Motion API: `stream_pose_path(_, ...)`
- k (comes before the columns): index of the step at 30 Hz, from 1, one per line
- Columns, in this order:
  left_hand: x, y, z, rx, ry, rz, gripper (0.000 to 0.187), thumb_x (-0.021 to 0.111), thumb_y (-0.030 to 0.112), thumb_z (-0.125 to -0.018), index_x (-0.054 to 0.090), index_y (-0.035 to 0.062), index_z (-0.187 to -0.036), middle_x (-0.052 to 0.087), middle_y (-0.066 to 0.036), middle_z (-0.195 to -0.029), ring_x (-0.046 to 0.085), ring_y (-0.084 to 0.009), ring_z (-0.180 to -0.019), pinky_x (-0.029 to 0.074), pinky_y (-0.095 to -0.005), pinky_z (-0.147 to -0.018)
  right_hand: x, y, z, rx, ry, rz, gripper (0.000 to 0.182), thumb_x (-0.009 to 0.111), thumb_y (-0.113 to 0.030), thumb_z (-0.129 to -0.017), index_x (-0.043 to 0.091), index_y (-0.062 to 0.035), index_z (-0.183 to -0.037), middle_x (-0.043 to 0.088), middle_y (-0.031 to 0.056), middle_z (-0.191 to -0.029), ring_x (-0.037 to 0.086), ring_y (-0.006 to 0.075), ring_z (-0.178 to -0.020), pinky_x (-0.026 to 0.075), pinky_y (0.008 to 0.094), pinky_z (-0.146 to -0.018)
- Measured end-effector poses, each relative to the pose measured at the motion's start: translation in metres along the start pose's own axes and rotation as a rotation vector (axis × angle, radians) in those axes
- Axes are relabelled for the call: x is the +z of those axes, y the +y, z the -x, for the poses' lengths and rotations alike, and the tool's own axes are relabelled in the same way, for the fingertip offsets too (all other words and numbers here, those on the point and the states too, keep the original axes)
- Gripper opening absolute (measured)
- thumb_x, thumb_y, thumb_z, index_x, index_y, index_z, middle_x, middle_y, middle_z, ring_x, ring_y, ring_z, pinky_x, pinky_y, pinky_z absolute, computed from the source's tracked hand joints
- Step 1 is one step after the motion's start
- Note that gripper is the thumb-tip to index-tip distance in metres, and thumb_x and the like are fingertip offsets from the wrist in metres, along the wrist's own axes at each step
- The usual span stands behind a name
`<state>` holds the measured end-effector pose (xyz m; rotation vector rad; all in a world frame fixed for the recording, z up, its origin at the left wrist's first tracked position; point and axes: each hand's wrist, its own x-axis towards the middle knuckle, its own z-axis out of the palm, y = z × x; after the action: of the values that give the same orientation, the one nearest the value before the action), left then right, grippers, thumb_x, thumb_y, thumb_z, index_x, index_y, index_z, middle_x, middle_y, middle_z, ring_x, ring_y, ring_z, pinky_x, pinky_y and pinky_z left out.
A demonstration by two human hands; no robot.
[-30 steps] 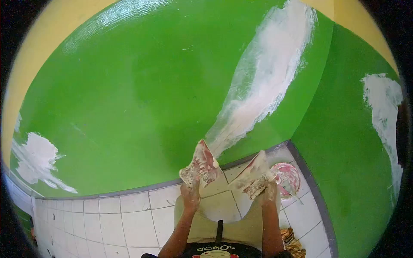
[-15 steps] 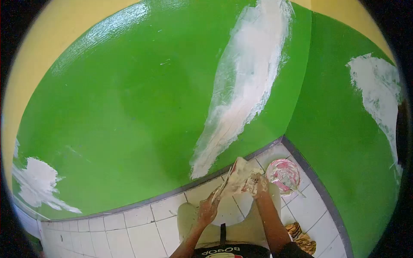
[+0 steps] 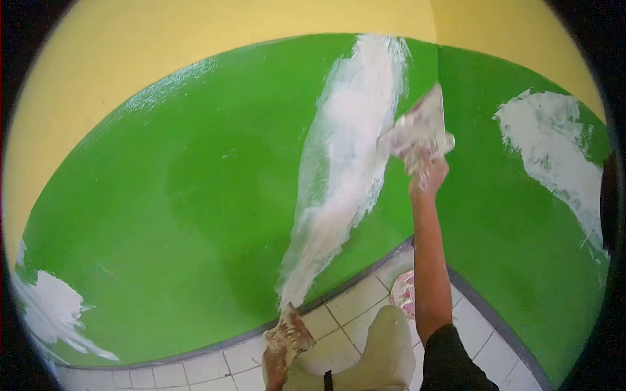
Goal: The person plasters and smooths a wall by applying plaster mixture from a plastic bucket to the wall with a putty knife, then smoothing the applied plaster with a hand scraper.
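My right hand [image 3: 428,176] is raised at the wall, closed on a wide putty knife [image 3: 420,130] smeared with white filler. Its blade is beside the right edge of the long white filler patch [image 3: 358,124] on the green wall [image 3: 235,182]. Low down, my left hand [image 3: 275,366] grips a second putty-covered spreader [image 3: 290,333], near the patch's lower end. Filler also coats the fingers of my right hand.
A red-and-white round tub [image 3: 404,293] sits on the white tiled floor [image 3: 355,319], partly behind my right forearm. Other white patches mark the right wall [image 3: 548,143] and the far left [image 3: 52,303]. The upper wall [image 3: 261,19] is yellow.
My hands have moved apart. The right one rose with its putty knife to the wall; the left one dropped lower and left with its spreader. The view has tilted upward.
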<state>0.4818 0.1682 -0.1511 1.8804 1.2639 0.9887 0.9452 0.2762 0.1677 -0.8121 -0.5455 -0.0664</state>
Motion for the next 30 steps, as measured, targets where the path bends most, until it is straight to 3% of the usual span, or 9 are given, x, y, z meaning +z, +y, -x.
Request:
stream_pose_path(4,-0.010,0.026,-0.023,-0.140,0.033,0.379,0.043,0.047,0.034,-0.094,0.054,-0.0017,-0.115,0.063,-0.020,-0.098,0.060,-0.0348,-0.090,0.046,-0.0411,-0.083,0.051,-0.034,-0.078,-0.571,-0.053,0.577,0.028,0.056,0.001,-0.081,0.063,-0.0015,-0.108,0.068,0.0143,-0.088,0.064,0.0258,-0.068,0.050,0.0344,-0.064)
stream_pose_path(5,-0.010,0.030,-0.028,-0.162,0.037,0.442,0.043,0.047,0.034,-0.094,0.054,-0.0016,-0.116,0.063,-0.019,-0.099,0.060,-0.0347,-0.090,0.046,-0.0410,-0.083,0.063,-0.036,-0.093,-0.585,-0.047,0.574,0.028,0.056,0.001,-0.081,0.063,-0.0015,-0.108,0.068,0.0143,-0.088,0.064,0.0258,-0.068,0.050,0.0344,-0.064)
stream_pose_path(7,-0.010,0.035,-0.034,-0.194,0.034,0.509,0.043,0.047,0.034,-0.094,0.053,-0.0015,-0.116,0.062,-0.019,-0.100,0.060,-0.0346,-0.091,0.046,-0.0410,-0.083,0.082,-0.033,-0.114,-1.038,-0.076,0.561,0.024,0.058,-0.002,-0.083,0.064,-0.0028,-0.106,0.068,0.0142,-0.098,0.067,0.0242,-0.077,0.052,0.0328,-0.068)
stream_pose_path(12,-0.009,0.039,-0.045,-0.241,0.018,0.596,0.043,0.046,0.034,-0.094,0.052,-0.0012,-0.118,0.061,-0.019,-0.102,0.059,-0.0342,-0.092,0.046,-0.0409,-0.083,0.081,0.032,-0.070,-1.087,-0.418,0.513,0.055,0.053,0.008,-0.069,0.058,-0.0085,-0.121,0.056,0.0159,-0.125,0.054,0.0303,-0.117,0.042,0.0377,-0.100)
stream_pose_path(14,-0.005,0.040,-0.048,-0.250,0.008,0.622,0.043,0.046,0.035,-0.094,0.051,-0.0011,-0.118,0.060,-0.019,-0.102,0.059,-0.0340,-0.092,0.046,-0.0409,-0.083,0.054,0.053,-0.031,-0.991,-0.542,0.613,0.052,0.056,-0.001,-0.076,0.053,-0.0113,-0.127,0.052,0.0154,-0.130,0.050,0.0327,-0.121,0.041,0.0389,-0.100)
stream_pose_path(19,0.001,0.050,-0.056,-0.260,-0.008,0.667,0.044,0.046,0.035,-0.094,0.050,-0.0009,-0.119,0.059,-0.019,-0.105,0.059,-0.0336,-0.093,0.047,-0.0408,-0.083,0.008,0.030,-0.027,-0.908,-0.693,0.467,0.048,0.051,0.009,-0.076,0.058,-0.0077,-0.121,0.058,0.0156,-0.123,0.058,0.0303,-0.111,0.047,0.0400,-0.094)
stream_pose_path(21,0.003,0.054,-0.058,-0.255,-0.016,0.681,0.044,0.046,0.035,-0.094,0.050,-0.0007,-0.120,0.059,-0.019,-0.105,0.059,-0.0335,-0.093,0.047,-0.0407,-0.083,0.016,-0.001,-0.063,-0.998,-0.565,0.497,0.042,0.049,0.011,-0.080,0.060,-0.0068,-0.116,0.059,0.0159,-0.121,0.060,0.0290,-0.108,0.049,0.0410,-0.092)
stream_pose_path(25,0.008,0.064,-0.064,-0.281,-0.039,0.713,0.044,0.046,0.035,-0.094,0.049,-0.0005,-0.121,0.058,-0.018,-0.107,0.059,-0.0332,-0.094,0.047,-0.0406,-0.083,0.066,-0.070,-0.114,-1.223,-0.472,0.574,0.067,0.051,0.017,-0.065,0.057,-0.0146,-0.123,0.059,0.0114,-0.122,0.053,0.0290,-0.118,0.043,0.0407,-0.100)
stream_pose_path(30,0.021,0.070,-0.073,-0.312,-0.066,0.741,0.045,0.046,0.035,-0.094,0.048,-0.0003,-0.122,0.057,-0.018,-0.109,0.059,-0.0328,-0.094,0.047,-0.0405,-0.084,0.102,-0.039,-0.151,-1.339,-0.541,0.723,0.056,0.063,0.004,-0.067,0.062,-0.0174,-0.120,0.059,0.0080,-0.124,0.053,0.0275,-0.118,0.042,0.0388,-0.101)
